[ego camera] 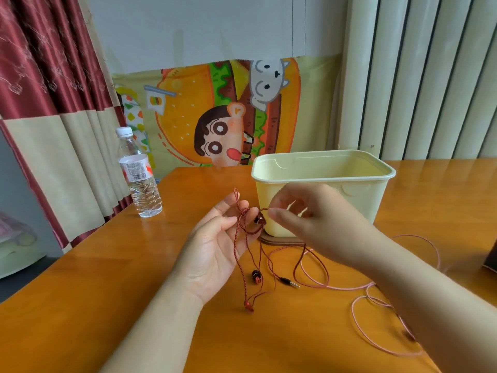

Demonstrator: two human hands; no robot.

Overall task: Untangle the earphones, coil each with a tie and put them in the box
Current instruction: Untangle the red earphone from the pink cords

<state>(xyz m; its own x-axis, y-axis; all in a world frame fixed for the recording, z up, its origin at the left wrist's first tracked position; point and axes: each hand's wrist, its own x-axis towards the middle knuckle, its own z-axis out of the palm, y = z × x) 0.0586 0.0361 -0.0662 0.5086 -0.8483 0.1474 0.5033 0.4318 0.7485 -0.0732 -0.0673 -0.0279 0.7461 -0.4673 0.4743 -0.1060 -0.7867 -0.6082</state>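
Dark red braided earphones hang tangled between my hands above the table. My left hand, palm up, holds a knotted loop of the red cord at its fingertips. My right hand pinches the same cord near the knot, just in front of the box. One red earbud and the jack plug dangle down to the table. Pink earphones lie in loose loops on the table under my right forearm. The pale yellow box stands open behind my hands.
A clear water bottle stands at the table's left edge. The box sits on a brown lid. A dark object shows at the right edge. The orange wooden table runs toward me; curtains hang at left.
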